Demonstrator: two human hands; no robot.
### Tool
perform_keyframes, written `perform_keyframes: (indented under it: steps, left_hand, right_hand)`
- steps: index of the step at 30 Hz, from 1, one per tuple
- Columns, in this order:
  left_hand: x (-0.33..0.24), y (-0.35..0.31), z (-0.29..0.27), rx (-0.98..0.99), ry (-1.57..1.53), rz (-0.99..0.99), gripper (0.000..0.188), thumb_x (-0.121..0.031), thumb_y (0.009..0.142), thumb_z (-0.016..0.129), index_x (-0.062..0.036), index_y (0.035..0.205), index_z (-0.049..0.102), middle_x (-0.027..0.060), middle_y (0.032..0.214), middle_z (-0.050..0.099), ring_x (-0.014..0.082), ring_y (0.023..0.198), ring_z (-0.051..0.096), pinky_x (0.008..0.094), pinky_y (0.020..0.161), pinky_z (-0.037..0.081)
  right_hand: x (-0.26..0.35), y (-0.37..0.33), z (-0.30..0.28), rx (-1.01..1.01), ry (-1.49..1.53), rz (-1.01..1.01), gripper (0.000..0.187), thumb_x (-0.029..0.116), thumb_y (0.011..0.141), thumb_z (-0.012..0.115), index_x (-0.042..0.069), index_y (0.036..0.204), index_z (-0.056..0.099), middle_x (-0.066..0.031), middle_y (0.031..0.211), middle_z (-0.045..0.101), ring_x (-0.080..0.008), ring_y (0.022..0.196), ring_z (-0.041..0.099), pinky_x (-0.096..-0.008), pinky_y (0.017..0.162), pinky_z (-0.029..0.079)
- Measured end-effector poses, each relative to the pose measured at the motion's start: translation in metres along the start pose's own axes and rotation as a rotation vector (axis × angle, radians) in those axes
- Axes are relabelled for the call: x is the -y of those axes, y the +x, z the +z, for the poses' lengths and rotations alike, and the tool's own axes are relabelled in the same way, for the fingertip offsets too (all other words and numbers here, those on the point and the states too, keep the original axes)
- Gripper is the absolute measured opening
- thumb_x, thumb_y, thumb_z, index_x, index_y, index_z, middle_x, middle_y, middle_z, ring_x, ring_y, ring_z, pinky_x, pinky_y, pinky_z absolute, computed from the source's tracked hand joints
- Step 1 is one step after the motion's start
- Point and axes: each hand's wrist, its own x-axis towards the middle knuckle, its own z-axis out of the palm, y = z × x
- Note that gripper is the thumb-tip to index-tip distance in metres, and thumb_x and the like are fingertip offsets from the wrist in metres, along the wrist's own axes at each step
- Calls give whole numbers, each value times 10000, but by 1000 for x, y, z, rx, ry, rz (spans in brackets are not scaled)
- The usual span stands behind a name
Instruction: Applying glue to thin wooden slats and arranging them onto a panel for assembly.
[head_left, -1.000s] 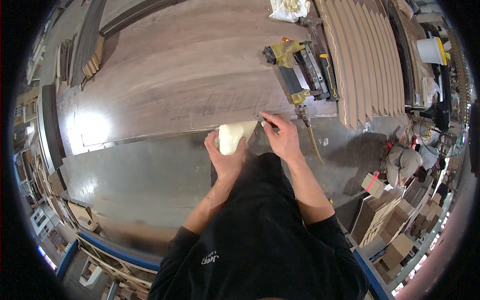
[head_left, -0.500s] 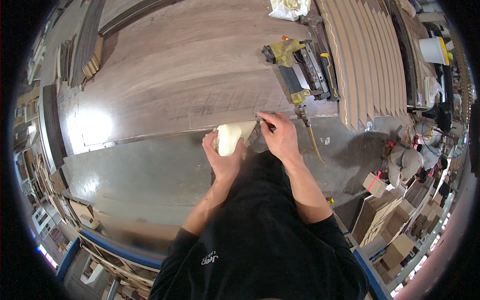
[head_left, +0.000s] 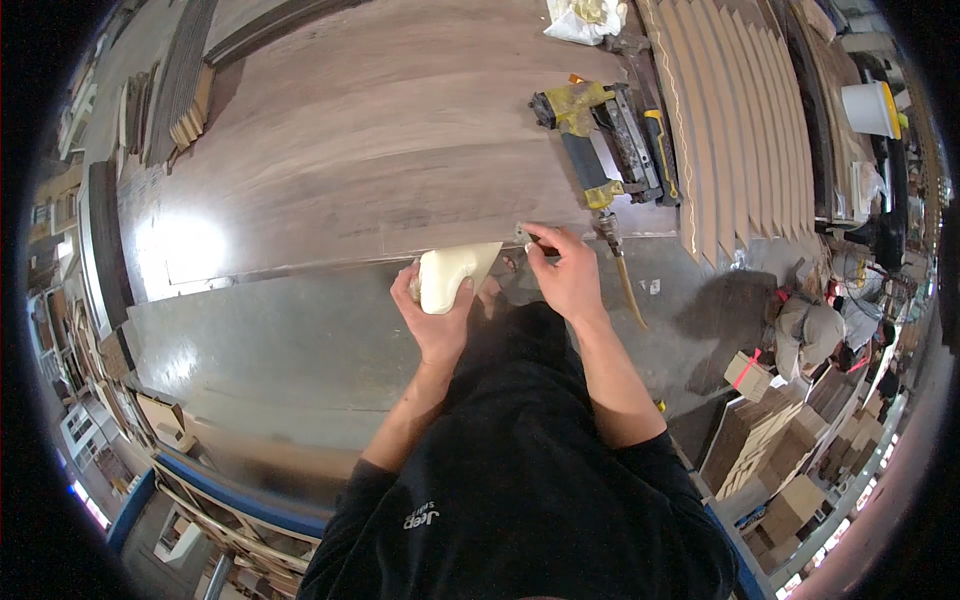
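Observation:
In my left hand [head_left: 437, 318] is a cream-white squeeze bottle [head_left: 445, 281], its fingers wrapped round the body. The bottle lies tilted, its tapered end pointing right toward my other hand. My right hand [head_left: 567, 272] pinches a small greyish piece [head_left: 522, 234], too small to name, with thumb and forefinger. A small gap separates that piece from the bottle's tip. Both hands are at the near edge of a brown wood-grain panel [head_left: 350, 130].
A yellow and black nail gun [head_left: 585, 140] with an air hose [head_left: 628, 290] lies on the panel's right side. Beyond it is a row of wooden strips [head_left: 735, 120]. Dark strips [head_left: 182, 90] are stacked far left. Someone in light clothing [head_left: 808, 330] crouches at right.
My left hand and the bottle have shifted slightly left. The bottle's tip, earlier close against my right fingers, now stands apart from them.

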Motion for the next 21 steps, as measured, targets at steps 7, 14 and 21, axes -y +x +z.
perform_keyframes:
  steps: [7, 14, 21]
  left_hand:
    - [11, 2, -39, -108, -122, -179, 777, -166, 732, 851, -32, 1327, 370, 127, 1253, 432, 247, 1178, 460, 400, 1018, 404]
    - [31, 11, -80, -249, -139, -137, 789, -167, 735, 846, -55, 1343, 354, 127, 1255, 426, 251, 1171, 459, 405, 1013, 409]
    - [65, 18, -85, -261, -110, 24, 794, -71, 702, 852, -48, 1323, 358, 147, 1252, 458, 260, 1172, 491, 408, 1010, 431]
  right_hand:
    - [14, -8, 12, 67, 190, 73, 312, 78, 884, 685, 116, 1193, 708, -48, 901, 692, -115, 773, 621, -269, 745, 518]
    - [40, -8, 75, 223, 234, -12, 316, 105, 888, 692, 109, 1204, 700, -47, 874, 692, -116, 776, 628, -263, 749, 516]
    - [59, -3, 105, 266, 245, 63, 303, 63, 902, 685, 45, 1204, 687, 9, 851, 655, -55, 769, 569, -221, 734, 488]
